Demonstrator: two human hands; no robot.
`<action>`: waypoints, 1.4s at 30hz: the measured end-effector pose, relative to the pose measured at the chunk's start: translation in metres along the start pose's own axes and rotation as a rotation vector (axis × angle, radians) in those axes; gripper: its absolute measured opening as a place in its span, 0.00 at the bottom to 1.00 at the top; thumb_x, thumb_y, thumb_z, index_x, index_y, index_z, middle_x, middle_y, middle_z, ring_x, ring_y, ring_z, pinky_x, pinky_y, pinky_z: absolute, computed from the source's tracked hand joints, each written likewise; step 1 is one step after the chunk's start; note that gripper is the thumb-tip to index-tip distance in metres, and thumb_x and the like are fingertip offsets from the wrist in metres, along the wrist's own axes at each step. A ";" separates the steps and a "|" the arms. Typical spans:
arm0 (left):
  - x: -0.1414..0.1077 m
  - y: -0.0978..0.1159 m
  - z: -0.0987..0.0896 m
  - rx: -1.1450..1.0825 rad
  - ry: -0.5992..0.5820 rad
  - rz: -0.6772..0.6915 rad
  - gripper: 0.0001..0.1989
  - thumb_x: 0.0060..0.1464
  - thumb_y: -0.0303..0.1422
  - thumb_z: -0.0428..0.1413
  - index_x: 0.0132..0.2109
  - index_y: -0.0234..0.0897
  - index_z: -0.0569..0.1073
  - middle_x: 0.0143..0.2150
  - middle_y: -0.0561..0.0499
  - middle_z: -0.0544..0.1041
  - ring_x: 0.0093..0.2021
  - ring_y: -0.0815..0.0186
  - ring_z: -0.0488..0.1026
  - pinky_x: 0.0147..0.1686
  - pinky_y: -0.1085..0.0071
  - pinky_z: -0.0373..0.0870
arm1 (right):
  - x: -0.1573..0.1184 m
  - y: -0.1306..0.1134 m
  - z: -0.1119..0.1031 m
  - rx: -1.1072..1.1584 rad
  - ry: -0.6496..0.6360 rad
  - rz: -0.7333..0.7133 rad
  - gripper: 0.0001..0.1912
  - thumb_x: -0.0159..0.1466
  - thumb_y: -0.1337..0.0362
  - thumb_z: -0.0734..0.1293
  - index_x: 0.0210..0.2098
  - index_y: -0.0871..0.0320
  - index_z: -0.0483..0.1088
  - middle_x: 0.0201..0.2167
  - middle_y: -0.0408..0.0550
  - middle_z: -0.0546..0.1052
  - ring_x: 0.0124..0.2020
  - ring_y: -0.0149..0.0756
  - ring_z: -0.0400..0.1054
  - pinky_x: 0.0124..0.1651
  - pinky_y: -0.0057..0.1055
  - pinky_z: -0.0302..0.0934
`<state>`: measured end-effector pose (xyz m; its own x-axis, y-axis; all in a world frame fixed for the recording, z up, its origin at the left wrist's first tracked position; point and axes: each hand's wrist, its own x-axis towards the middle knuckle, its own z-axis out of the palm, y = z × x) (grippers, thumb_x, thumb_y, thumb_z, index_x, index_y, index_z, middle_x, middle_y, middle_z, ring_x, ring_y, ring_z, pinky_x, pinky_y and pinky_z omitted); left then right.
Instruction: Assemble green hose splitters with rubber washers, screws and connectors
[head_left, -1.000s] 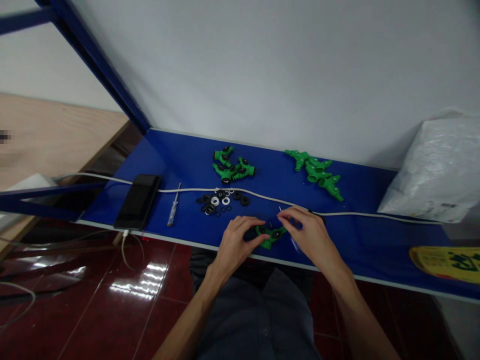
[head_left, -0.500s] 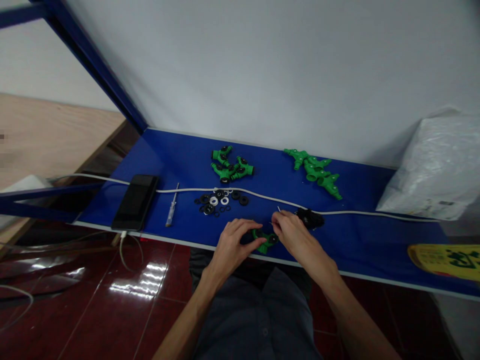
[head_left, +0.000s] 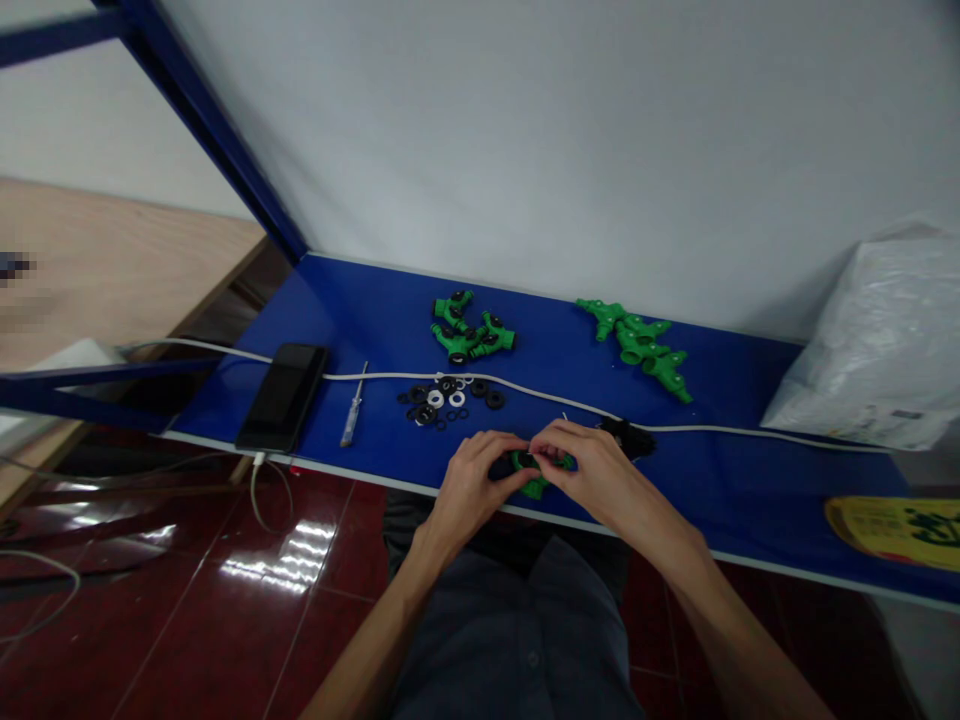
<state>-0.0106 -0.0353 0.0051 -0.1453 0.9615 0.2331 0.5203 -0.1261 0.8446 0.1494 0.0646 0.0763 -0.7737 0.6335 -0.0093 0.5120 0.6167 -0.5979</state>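
Near the front edge of the blue shelf, my left hand (head_left: 480,470) grips a green Y-shaped hose splitter (head_left: 534,488) between thumb and fingers. My right hand (head_left: 581,460) is closed in a pinch on a thin, light-coloured rod (head_left: 566,416). One end of the rod sticks out above the fingers; its other end is over the splitter, beside my left fingertips. The fingers hide much of the splitter. Black and white rubber rings (head_left: 435,398) lie loose just beyond my left hand. A black heap (head_left: 628,438), too dark to make out, is beside my right hand.
Green splitters with black valves (head_left: 491,337) stand at the back; bare green splitter bodies (head_left: 641,345) lie right of them. A white cable (head_left: 540,397) crosses the shelf. Leftward are a screwdriver (head_left: 352,410) and a phone (head_left: 283,397); rightward, a plastic-wrapped package (head_left: 862,345) and yellow packet (head_left: 892,530).
My right hand has moved left, bringing the thin rod over the splitter and close to my left fingertips. My left hand keeps its grip. The whole view has shifted slightly.
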 end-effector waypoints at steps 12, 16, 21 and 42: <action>-0.001 0.000 0.001 0.006 -0.001 -0.006 0.11 0.60 0.37 0.65 0.49 0.42 0.77 0.47 0.50 0.82 0.49 0.60 0.78 0.50 0.62 0.70 | -0.002 -0.001 0.001 0.013 -0.084 -0.028 0.11 0.68 0.71 0.65 0.37 0.55 0.80 0.37 0.48 0.80 0.37 0.36 0.77 0.41 0.30 0.69; -0.001 -0.001 0.002 0.023 0.006 -0.012 0.12 0.60 0.38 0.65 0.49 0.42 0.77 0.47 0.49 0.82 0.48 0.59 0.78 0.49 0.63 0.70 | -0.001 -0.002 0.003 0.020 -0.086 -0.029 0.12 0.69 0.70 0.65 0.43 0.53 0.81 0.40 0.48 0.81 0.39 0.37 0.78 0.44 0.31 0.70; -0.001 0.001 0.000 -0.013 -0.001 -0.025 0.14 0.58 0.38 0.66 0.50 0.43 0.78 0.49 0.50 0.82 0.50 0.59 0.78 0.52 0.62 0.69 | -0.008 0.005 -0.001 0.039 0.024 -0.018 0.11 0.66 0.70 0.68 0.45 0.53 0.80 0.40 0.47 0.82 0.38 0.37 0.78 0.46 0.32 0.71; 0.007 0.010 -0.008 -0.235 -0.039 -0.085 0.07 0.62 0.35 0.63 0.46 0.43 0.83 0.50 0.49 0.83 0.43 0.63 0.80 0.47 0.67 0.77 | -0.082 0.044 0.036 -0.187 0.353 0.440 0.16 0.72 0.53 0.59 0.38 0.56 0.72 0.35 0.55 0.76 0.34 0.46 0.74 0.40 0.41 0.68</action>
<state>-0.0131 -0.0315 0.0196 -0.1456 0.9791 0.1420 0.2969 -0.0937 0.9503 0.2220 0.0232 0.0217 -0.3197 0.9455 0.0622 0.8381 0.3128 -0.4470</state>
